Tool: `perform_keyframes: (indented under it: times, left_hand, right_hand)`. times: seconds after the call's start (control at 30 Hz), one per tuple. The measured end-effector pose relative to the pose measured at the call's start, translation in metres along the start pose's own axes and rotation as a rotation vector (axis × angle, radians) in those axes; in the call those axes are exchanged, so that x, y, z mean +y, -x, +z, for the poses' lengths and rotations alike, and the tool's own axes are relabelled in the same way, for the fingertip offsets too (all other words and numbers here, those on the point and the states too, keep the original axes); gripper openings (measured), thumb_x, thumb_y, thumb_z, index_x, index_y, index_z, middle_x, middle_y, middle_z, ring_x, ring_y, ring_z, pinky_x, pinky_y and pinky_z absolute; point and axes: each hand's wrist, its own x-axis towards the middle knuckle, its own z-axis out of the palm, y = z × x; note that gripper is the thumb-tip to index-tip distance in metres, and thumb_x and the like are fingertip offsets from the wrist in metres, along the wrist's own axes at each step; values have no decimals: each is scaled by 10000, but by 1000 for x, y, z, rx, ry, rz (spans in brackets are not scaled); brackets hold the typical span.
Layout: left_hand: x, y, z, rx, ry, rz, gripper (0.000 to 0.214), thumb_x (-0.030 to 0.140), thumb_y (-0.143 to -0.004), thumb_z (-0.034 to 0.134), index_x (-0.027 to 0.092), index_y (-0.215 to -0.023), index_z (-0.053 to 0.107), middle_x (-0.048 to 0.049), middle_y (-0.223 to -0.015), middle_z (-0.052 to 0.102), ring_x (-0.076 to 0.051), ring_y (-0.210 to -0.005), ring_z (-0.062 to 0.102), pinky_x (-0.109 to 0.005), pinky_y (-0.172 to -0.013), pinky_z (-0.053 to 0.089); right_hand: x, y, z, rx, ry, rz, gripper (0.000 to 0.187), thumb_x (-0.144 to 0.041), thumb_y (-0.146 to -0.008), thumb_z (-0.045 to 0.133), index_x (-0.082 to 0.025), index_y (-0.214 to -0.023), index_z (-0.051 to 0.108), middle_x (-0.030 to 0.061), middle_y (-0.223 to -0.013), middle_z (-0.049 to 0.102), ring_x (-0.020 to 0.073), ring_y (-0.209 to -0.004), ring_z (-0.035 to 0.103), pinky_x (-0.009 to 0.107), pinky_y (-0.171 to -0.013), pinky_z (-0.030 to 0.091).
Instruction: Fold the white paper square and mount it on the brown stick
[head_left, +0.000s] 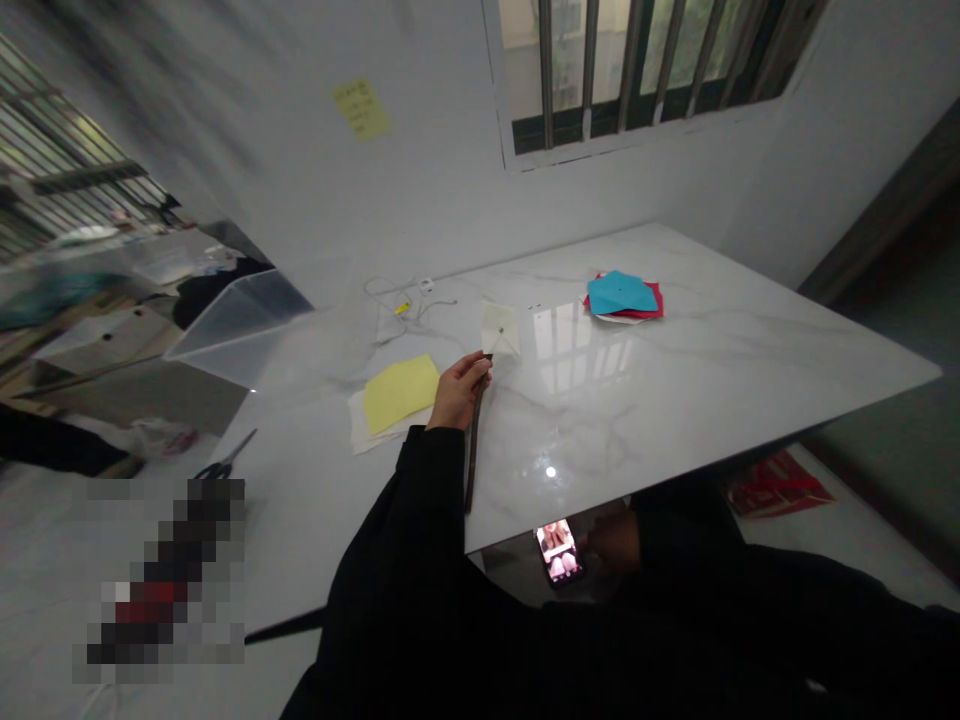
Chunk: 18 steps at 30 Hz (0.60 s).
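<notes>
My left hand [459, 392] is closed, thumb and fingers pinching the upper end of a long, thin dark brown strip [474, 450]. The strip runs down toward the table's front edge. Just beyond its tip lies a small cream paper envelope [499, 322] with fold lines and a dark dot at its middle. Left of this hand, a yellow paper piece [401, 392] rests on white ones. Below the table edge, in shadow, my right hand [613, 540] is at the side of a lit phone [559, 552] and appears to grip it; its fingers are dim.
On the white marbled table [750, 320] sit a pile of blue and red paper pieces [621, 293], a white cable [409, 315] and scissors [225, 460]. A clear plastic box [240, 320] stands left. A yellow note [362, 110] is on the wall. A blurred patch covers the lower left.
</notes>
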Motion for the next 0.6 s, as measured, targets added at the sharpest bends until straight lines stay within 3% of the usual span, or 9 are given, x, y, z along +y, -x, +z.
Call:
perform_keyframes:
  times: [0.1,0.17,0.27,0.4,0.5,0.6]
  left_hand:
    - [0,0,0,-3,-12,-3,422,289,-641,915,143,-998,745,-61,-910,740,-105,-705,618,-270,-720,519]
    - [1,0,1,-6,-15,-2,436,300,-627,922,144,-991,742,-57,-902,740,-105,-702,618,-267,-714,516]
    - [2,1,0,-17,-9,-1,475,315,-610,931,145,-1004,730,-47,-892,737,-101,-696,623,-253,-699,507]
    - [3,2,-1,-22,7,-10,519,305,-606,926,164,-1046,691,-39,-903,740,-99,-686,627,-245,-691,505]
    - [3,2,-2,-20,7,-16,515,299,-615,918,176,-1046,663,-35,-904,739,-100,-689,628,-243,-696,508]
    - [3,2,-4,-31,2,-17,496,303,-628,904,177,-1033,649,-40,-914,739,-103,-695,629,-242,-687,504]
  right_hand:
    - [-24,18,-32,-234,-111,-166,544,-318,-793,773,-254,-1333,740,14,-739,677,179,-676,655,281,-612,468]
    - [-46,29,-71,-246,-226,-305,517,-395,-906,713,-217,-1390,689,-15,-727,623,120,-647,577,235,-627,434]
    - [-63,29,-142,106,-296,-335,405,-438,-967,649,-150,-1235,746,-57,-632,426,88,-574,363,231,-557,293]
    - [-29,-11,-220,792,-429,-193,365,-328,-930,557,-117,-1193,697,-77,-594,302,106,-540,262,251,-537,242]
    - [18,-45,-242,1154,-376,16,358,-250,-845,513,-98,-1106,705,-60,-583,370,121,-543,304,268,-555,260]
    - [50,-61,-240,1242,-194,122,349,-223,-767,523,-113,-1030,725,-47,-579,448,133,-568,380,269,-619,315]
